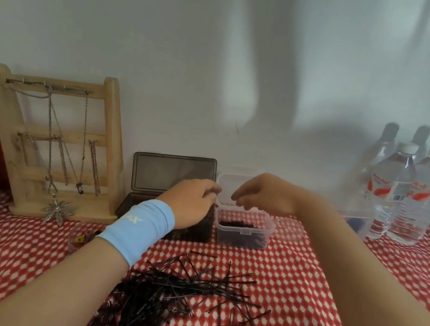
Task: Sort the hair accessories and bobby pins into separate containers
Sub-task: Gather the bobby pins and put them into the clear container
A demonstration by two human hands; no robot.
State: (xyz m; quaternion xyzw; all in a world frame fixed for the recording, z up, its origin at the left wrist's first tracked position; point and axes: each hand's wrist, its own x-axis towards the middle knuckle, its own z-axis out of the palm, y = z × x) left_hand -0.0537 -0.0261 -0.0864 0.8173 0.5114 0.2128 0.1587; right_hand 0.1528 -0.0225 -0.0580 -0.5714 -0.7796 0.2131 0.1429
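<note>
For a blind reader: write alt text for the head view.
The left hand is over an open dark box, the right hand over a clear tub of bobby pins; a loose pile of pins lies nearer on red cloth. Necklace rack left, bottles right.

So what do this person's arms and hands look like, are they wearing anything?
Both forearms are bare, with no sleeves in view. The left wrist carries a wide, light blue sweatband with a small white logo, just behind the left hand. The right hand and its wrist show no band, watch or glove.
</note>
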